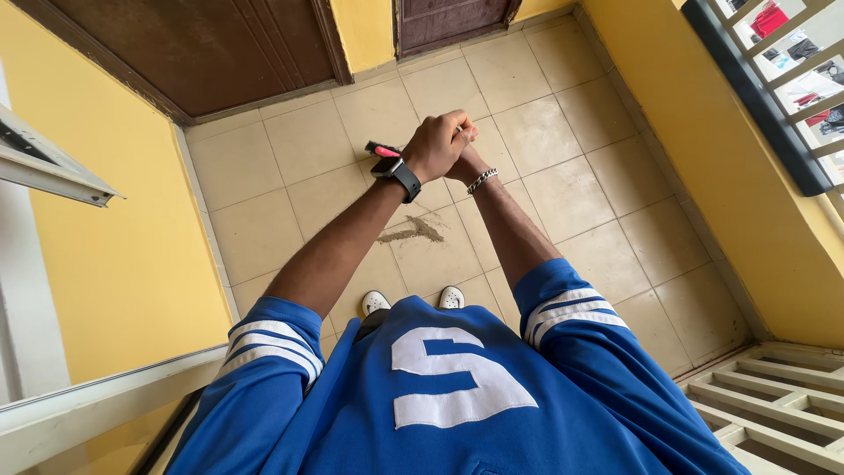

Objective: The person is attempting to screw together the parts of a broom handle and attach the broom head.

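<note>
Left hand: clasped over right hand, fingers curled shut; black watch on wrist.
Pink-and-black thing: beside left wrist, grip unclear.
Floor: beige tiles, small dirt pile.
Room: yellow walls, brown doors.

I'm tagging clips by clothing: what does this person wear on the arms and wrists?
Both arms are bare below short blue sleeves with white stripe bands. The left wrist carries a black smartwatch on a black strap; the right wrist carries a silver chain bracelet.
</note>
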